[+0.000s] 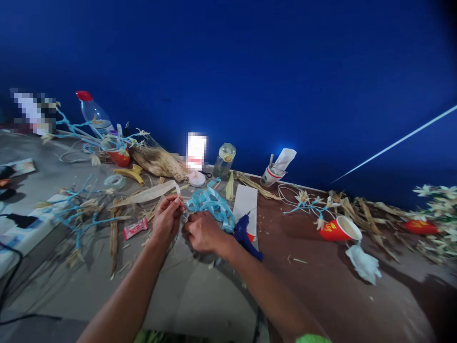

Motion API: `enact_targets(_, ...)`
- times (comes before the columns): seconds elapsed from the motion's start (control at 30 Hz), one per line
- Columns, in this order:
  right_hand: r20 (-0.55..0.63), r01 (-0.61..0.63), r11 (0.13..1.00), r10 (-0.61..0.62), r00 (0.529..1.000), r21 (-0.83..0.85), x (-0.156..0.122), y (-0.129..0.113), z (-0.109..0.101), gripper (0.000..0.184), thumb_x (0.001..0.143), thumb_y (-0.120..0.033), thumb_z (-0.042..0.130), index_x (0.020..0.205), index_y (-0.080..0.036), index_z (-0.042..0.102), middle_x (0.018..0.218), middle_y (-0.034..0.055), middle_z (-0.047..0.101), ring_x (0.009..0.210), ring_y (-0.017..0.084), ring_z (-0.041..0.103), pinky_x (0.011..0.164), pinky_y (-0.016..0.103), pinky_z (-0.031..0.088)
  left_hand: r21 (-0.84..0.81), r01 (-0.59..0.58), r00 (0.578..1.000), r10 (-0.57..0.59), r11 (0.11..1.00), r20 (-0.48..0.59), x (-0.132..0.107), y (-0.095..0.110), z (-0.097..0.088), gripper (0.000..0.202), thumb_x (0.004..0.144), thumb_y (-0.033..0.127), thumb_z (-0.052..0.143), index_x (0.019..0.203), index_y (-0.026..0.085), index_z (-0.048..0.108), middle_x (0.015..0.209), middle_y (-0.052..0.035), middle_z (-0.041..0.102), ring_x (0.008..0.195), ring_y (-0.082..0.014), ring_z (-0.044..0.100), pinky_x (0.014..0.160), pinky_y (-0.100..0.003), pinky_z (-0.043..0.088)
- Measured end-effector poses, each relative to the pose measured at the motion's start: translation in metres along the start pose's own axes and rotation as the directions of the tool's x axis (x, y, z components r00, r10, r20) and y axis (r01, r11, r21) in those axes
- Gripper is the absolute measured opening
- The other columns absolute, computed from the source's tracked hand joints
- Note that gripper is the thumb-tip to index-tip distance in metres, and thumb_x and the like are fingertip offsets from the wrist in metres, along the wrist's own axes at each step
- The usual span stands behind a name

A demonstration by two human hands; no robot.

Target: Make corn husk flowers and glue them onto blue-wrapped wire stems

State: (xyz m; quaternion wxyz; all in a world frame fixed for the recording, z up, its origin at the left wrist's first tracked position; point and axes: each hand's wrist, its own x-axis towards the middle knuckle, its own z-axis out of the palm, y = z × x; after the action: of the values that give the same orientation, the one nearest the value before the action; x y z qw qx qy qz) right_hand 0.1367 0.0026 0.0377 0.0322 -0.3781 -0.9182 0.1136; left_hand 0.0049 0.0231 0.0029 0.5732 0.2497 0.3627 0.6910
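My left hand [167, 220] is closed, thumb and fingers pinching the end of a pale strip of corn husk [152, 193] that stretches off to the left. Beside it, my right hand [204, 232] has its fingers curled down close to the table; whatever they hold, if anything, is hidden. A loose heap of shiny light-blue ribbon [214, 204] lies just beyond the right hand. A dark blue glue gun [243, 233] rests right of that hand, partly over a white card [246, 200]. A pink wrapped packet [135, 229] is left of my left hand.
Blue-stemmed husk flowers stand in a red cup [120, 156] at the back left. Behind are a bottle [94, 114], a glass jar [225, 159] and a white cup [270, 176]. At right lie a tipped red cup [337, 229] and crumpled tissue [364, 264]. A power strip [32, 233] sits left.
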Motion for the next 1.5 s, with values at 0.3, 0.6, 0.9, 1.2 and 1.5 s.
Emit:
enact_targets(0.3,-0.026,-0.084,0.996,0.084,0.996,0.009,-0.005,0.001,0.001,0.022,0.085,-0.026,0.048,0.093,-0.019,0.067,0.099,0.0097,0.065,0.097,0.023,0.055,0.085,0.036,0.035,-0.011,-0.009,1.000,0.009,1.000,-0.012,0.001,-0.001,-0.001,0.019,0.062,0.024,0.075,0.076,0.017,0.064,0.067,0.0024,0.059,0.053,-0.0063,0.051,0.056,-0.021,0.044)
enact_targets(0.6,0.074,0.146,0.985,-0.139,0.987,-0.094,-0.030,-0.025,0.008,0.018,0.080,-0.027,0.053,0.085,-0.016,0.066,0.089,0.0096,0.063,0.091,0.024,0.055,0.080,0.037,0.038,-0.047,-0.026,0.999,0.028,0.999,0.037,0.001,-0.001,0.001,0.018,0.061,0.021,0.077,0.073,0.017,0.066,0.068,0.0010,0.061,0.056,-0.0070,0.052,0.056,-0.021,0.043)
enact_targets(0.9,0.066,0.136,0.980,-0.128,0.990,-0.143,-0.025,-0.033,0.016,0.013,0.076,-0.018,0.052,0.083,-0.014,0.063,0.083,0.0082,0.065,0.081,0.022,0.057,0.076,0.038,0.040,-0.059,0.004,0.997,0.000,0.998,0.071,0.000,-0.003,0.000,0.016,0.063,0.020,0.076,0.075,0.017,0.067,0.070,0.0000,0.061,0.059,-0.0078,0.053,0.058,-0.022,0.043)
enact_targets(1.2,-0.051,-0.060,0.994,0.055,0.997,-0.094,-0.022,-0.011,0.006,0.019,0.084,-0.021,0.047,0.088,-0.015,0.064,0.091,0.0096,0.065,0.090,0.023,0.056,0.080,0.036,0.039,-0.044,0.007,0.999,-0.005,0.999,0.043,0.002,-0.001,-0.001,0.019,0.062,0.022,0.076,0.076,0.016,0.065,0.070,0.0001,0.061,0.056,-0.0074,0.053,0.056,-0.020,0.045)
enact_targets(1.5,-0.185,-0.158,0.987,0.150,0.971,-0.030,-0.014,0.019,-0.005,0.018,0.085,-0.027,0.051,0.094,-0.018,0.064,0.100,0.0088,0.063,0.109,0.023,0.048,0.094,0.036,0.033,-0.056,0.030,0.999,-0.029,0.998,0.031,0.001,-0.004,-0.001,0.017,0.066,0.021,0.074,0.078,0.015,0.064,0.066,0.0001,0.059,0.055,-0.0067,0.053,0.055,-0.018,0.045)
